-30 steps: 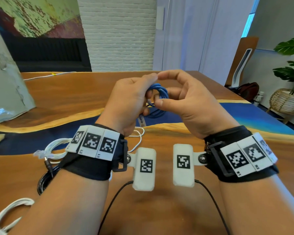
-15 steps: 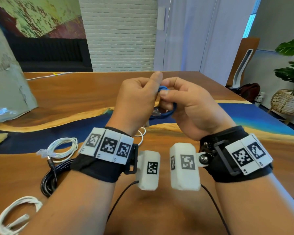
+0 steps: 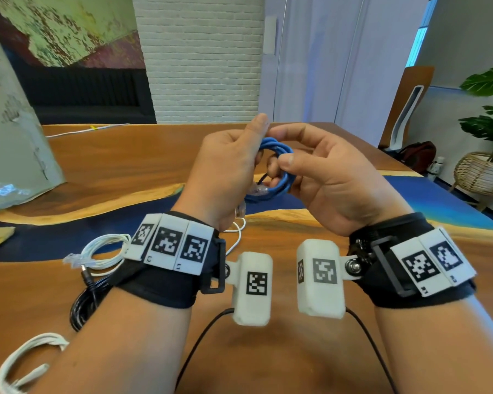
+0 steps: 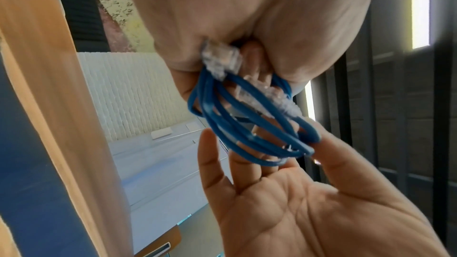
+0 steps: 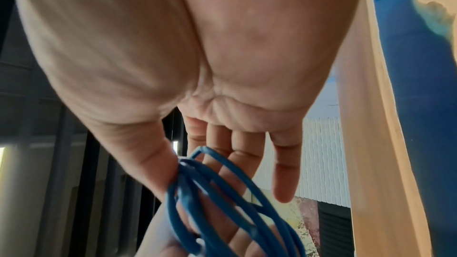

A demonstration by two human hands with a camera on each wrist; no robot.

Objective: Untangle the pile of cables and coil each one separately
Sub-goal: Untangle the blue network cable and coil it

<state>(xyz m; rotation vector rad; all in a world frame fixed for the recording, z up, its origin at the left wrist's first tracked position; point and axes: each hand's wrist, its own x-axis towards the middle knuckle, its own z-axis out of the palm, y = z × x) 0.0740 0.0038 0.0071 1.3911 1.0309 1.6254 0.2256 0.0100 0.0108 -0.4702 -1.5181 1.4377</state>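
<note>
Both hands' fingers [image 3: 285, 160] pinch the coiled blue cable [image 3: 273, 172] held between them above the table [image 3: 125, 166].

Both forearms rise side by side, the left hand [image 3: 228, 169] curled closed and the right hand [image 3: 328, 177] pinching with thumb and fingers.

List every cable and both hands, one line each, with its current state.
blue cable: coiled, held up off the table between both hands
left hand: grips the blue coil
right hand: pinches the coil's other side
white cable: coiled, lying on the table
black cable: coiled on the table, plug free
second white cable: looped, at the table's near edge
</note>
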